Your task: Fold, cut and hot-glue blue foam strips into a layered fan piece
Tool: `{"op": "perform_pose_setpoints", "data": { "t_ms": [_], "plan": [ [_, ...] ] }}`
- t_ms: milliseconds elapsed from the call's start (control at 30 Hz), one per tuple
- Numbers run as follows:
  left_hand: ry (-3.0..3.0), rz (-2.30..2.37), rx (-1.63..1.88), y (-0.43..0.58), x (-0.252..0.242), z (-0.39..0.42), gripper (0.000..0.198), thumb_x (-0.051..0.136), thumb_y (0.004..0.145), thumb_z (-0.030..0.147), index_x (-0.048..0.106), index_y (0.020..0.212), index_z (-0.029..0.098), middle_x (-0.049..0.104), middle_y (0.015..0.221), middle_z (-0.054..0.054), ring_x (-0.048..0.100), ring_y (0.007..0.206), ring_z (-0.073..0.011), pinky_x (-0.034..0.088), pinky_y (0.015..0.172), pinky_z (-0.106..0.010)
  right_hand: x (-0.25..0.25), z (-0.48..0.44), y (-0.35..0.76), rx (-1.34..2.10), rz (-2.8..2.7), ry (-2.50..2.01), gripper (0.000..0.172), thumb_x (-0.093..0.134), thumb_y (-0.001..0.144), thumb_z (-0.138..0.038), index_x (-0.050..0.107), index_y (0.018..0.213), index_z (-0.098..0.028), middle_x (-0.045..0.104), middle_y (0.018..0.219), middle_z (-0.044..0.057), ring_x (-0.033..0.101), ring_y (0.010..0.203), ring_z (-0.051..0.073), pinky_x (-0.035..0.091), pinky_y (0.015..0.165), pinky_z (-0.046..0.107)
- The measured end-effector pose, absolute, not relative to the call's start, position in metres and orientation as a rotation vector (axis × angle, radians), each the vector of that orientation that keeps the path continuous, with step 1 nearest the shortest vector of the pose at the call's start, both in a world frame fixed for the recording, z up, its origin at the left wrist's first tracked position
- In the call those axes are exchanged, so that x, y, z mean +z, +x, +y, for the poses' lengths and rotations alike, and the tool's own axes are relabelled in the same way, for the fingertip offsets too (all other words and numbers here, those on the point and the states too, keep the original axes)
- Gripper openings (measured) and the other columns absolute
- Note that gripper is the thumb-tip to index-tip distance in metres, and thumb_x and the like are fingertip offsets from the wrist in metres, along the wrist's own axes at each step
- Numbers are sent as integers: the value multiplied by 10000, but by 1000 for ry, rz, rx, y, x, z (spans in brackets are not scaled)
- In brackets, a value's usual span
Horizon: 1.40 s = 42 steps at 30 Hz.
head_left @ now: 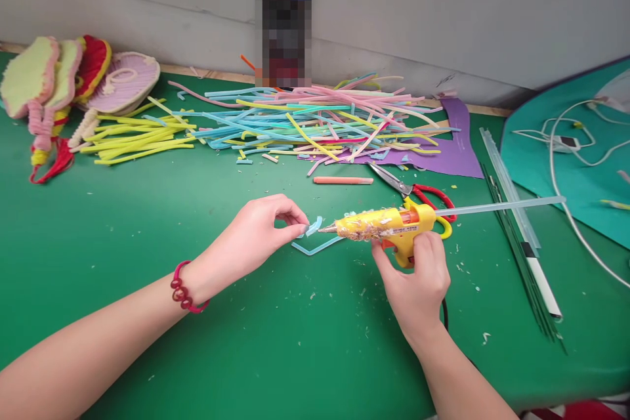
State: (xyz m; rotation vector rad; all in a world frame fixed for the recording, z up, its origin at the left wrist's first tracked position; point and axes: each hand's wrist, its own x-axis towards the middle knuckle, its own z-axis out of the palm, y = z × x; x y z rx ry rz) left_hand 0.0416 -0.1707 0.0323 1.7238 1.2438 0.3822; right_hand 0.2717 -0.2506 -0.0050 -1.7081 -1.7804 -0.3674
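Observation:
Near the middle of the green table, my left hand (268, 230) pinches a short light-blue pipe cleaner piece (314, 226) between thumb and fingertips. My right hand (416, 282) grips the handle of a yellow hot glue gun (378, 224), its metal nozzle pointing left, right beside the blue piece. Whether the nozzle touches it I cannot tell. A long translucent glue stick (502, 205) sticks out of the gun's back. Below the nozzle, a bent light-blue pipe cleaner (310, 253) lies on the table, partly hidden by the gun. Scissors (394, 180) with red and yellow handles lie behind the gun.
A heap of coloured pipe cleaners (315, 118) spreads across the back, partly over purple sheet (462, 154). Fuzzy fan-shaped crafts (123, 82) stand at back left. An orange stick (343, 180) lies ahead. Glue sticks (509, 184), dark green wires (524, 262) and a white cable (558, 177) lie right.

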Motion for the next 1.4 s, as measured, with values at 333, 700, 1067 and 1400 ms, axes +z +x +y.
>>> {"op": "perform_pose_setpoints", "data": {
  "t_ms": [333,700,1067,1400],
  "plan": [
    [1927,1215,493,44,33,-174,89,571,856,232,645,809,211,639,876,23,587,797,-134,436,710,-246,-6,-249,273,-359,-1778,-1701,205,645,820,-206,446,770,-205,418,697,0,428,604,132,319,494,267],
    [2020,1125,548,41,26,-173,58,597,865,192,638,825,202,630,883,35,579,807,-106,426,718,-215,-5,-248,275,-341,-1776,-1701,251,644,814,-200,406,735,-214,415,691,1,484,679,151,316,510,268],
    [2029,1082,595,39,23,-172,75,582,873,192,634,821,200,628,887,20,578,805,-115,431,713,-216,-6,-248,277,-284,-1749,-1749,249,628,829,-236,399,734,-216,427,700,4,499,687,154,319,514,273],
    [2031,1039,627,38,22,-172,78,576,879,186,634,827,200,624,878,14,579,800,-114,438,716,-217,-6,-248,277,-270,-1747,-1731,241,633,827,-225,407,744,-211,421,709,-2,469,659,139,316,510,264]
  ]
}}
